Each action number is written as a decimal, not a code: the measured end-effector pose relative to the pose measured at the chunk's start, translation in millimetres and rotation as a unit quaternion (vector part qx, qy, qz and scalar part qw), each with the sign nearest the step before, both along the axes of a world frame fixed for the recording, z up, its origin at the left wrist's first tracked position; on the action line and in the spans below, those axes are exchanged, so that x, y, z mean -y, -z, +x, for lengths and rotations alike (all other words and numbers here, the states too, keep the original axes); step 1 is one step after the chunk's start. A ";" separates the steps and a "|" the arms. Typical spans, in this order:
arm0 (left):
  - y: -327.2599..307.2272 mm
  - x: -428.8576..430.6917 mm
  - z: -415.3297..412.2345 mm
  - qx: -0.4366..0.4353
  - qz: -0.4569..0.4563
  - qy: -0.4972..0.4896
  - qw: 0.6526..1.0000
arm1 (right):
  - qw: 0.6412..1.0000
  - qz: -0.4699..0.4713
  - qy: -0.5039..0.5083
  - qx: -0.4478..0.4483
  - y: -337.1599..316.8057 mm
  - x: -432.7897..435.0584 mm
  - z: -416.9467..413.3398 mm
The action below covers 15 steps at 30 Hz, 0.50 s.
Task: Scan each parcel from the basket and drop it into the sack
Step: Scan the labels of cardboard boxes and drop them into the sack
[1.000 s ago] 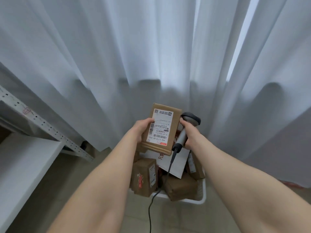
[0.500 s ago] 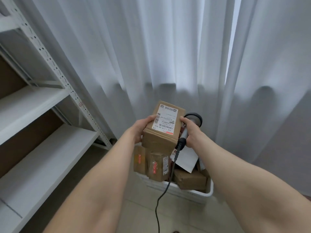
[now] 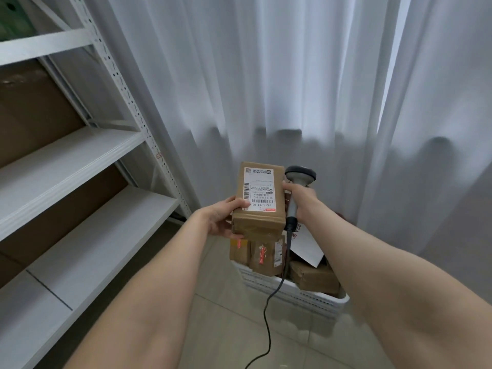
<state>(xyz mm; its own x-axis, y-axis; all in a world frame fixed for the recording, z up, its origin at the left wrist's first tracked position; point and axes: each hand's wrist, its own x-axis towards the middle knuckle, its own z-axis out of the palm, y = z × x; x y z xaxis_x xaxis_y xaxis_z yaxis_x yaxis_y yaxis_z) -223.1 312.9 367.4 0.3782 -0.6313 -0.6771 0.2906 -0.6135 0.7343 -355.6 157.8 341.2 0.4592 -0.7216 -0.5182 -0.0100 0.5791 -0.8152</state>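
Observation:
My left hand [image 3: 222, 218] grips a brown cardboard parcel [image 3: 259, 209] by its near left corner, thumb on the white shipping label that faces up. My right hand [image 3: 300, 199] is wrapped round the handle of a grey barcode scanner [image 3: 299, 177], whose head sits just right of the parcel; a forefinger touches the parcel's right edge. The scanner's black cable [image 3: 271, 302] hangs down to the floor. Below the hands stands a white plastic basket [image 3: 300, 295] holding several brown parcels [image 3: 266, 257] and a white mailer [image 3: 306, 246]. No sack is in view.
A white metal shelf unit [image 3: 80, 166] with brown backing fills the left side. White curtains [image 3: 292, 89] hang behind the basket. The floor [image 3: 226, 328] is pale tile.
The view has swung left, bringing more of the shelf unit in. The parcel has tilted so its label lies flatter and faces up, and both hands moved slightly left of the basket.

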 end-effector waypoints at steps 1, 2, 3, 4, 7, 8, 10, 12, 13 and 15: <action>1.4 -6.4 2.7 0.017 -0.006 -0.021 1.000 | 1.000 -0.006 -0.002 -0.007 -0.1 -6.9 5.1; 3.1 -13.1 6.0 0.030 -0.015 -0.045 0.998 | 1.000 -0.014 -0.003 -0.016 -3.4 -16.0 8.4; 4.8 -20.6 9.8 0.042 -0.025 -0.071 0.996 | 1.000 -0.023 -0.007 -0.020 -6.1 -24.4 11.8; 7.0 -28.4 13.9 0.053 -0.038 -0.097 0.993 | 0.999 -0.030 -0.018 -0.027 -8.8 -32.7 14.7; 14.5 -50.5 30.1 0.070 -0.076 -0.158 0.982 | 0.996 -0.014 -0.087 -0.032 -16.1 -58.5 20.2; 17.1 -56.6 35.6 0.070 -0.084 -0.175 0.978 | 0.992 -0.007 -0.124 -0.030 -20.7 -68.3 20.4; 21.4 -68.6 44.7 0.069 -0.096 -0.198 0.973 | 0.980 -0.006 -0.196 -0.027 -29.1 -86.7 21.9; 25.0 -79.2 53.6 0.072 -0.102 -0.215 0.969 | 0.971 -0.016 -0.238 -0.027 -34.4 -102.1 26.0; 26.8 -83.7 58.0 0.073 -0.105 -0.225 0.966 | 0.969 -0.022 -0.246 -0.029 -36.5 -109.2 29.1; 27.7 -92.2 65.3 0.074 -0.110 -0.237 0.962 | 0.967 -0.030 -0.251 -0.034 -39.9 -122.2 35.1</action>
